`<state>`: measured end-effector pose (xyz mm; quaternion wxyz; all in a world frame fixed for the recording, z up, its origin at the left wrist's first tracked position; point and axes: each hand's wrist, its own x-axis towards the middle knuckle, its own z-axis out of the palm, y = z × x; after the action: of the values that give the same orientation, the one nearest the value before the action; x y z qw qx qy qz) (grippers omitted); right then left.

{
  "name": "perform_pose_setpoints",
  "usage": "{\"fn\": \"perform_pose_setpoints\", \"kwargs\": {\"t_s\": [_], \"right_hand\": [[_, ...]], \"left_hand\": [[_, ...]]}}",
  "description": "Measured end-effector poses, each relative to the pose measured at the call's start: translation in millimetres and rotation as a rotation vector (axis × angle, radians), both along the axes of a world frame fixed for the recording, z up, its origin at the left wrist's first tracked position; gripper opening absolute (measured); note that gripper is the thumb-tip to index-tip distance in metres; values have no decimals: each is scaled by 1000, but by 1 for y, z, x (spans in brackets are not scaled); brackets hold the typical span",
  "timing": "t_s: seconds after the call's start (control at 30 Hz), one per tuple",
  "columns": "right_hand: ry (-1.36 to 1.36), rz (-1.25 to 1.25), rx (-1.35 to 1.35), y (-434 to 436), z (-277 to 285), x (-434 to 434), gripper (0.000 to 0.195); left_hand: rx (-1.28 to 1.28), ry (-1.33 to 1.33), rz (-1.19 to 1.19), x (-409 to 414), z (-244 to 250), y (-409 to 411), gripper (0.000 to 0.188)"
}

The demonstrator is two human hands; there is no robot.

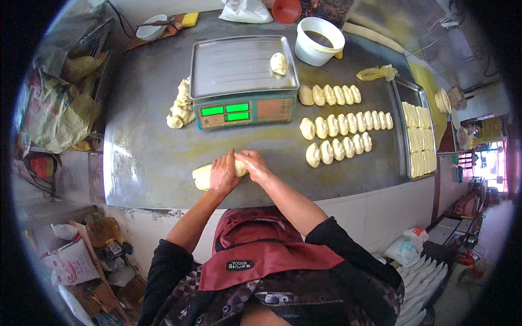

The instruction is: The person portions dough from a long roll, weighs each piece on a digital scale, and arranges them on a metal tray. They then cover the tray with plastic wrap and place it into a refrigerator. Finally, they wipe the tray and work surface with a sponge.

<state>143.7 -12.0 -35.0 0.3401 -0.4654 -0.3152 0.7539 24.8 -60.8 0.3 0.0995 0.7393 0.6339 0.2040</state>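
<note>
A thick roll of pale dough point(202, 176) lies on the metal worktop point(155, 159) in front of me. My left hand point(225, 172) wraps over the roll near its right end. At that end, my right hand point(252, 165) grips the dough's tip, its fingers touching the left hand. Just beyond my hands stands a digital scale point(244, 69) with lit green displays. One dough piece point(279, 64) rests on the right side of its pan. A lumpy dough mass point(181, 108) sits against the scale's left side.
Three rows of dough pieces point(344, 124) lie right of the scale. A metal tray point(422, 173) of flattened dough pieces stands at the right edge. Behind are a white bucket point(301, 42) of dark liquid, a yellow bag point(377, 73), a red bowl point(286, 10) and a white bowl point(151, 28).
</note>
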Motion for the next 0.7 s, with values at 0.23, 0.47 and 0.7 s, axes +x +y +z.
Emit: {"fn": "perform_pose_setpoints", "kwargs": {"t_s": [0.23, 0.47, 0.7], "right_hand": [[-460, -267, 143, 26, -22, -19, 18], [-344, -208, -8, 40, 26, -6, 9], [-140, -85, 273, 92, 154, -6, 20]], "left_hand": [[-236, 174, 189, 23, -6, 37, 21], [-280, 392, 193, 28, -3, 55, 20], [-414, 243, 351, -26, 13, 61, 43]]}}
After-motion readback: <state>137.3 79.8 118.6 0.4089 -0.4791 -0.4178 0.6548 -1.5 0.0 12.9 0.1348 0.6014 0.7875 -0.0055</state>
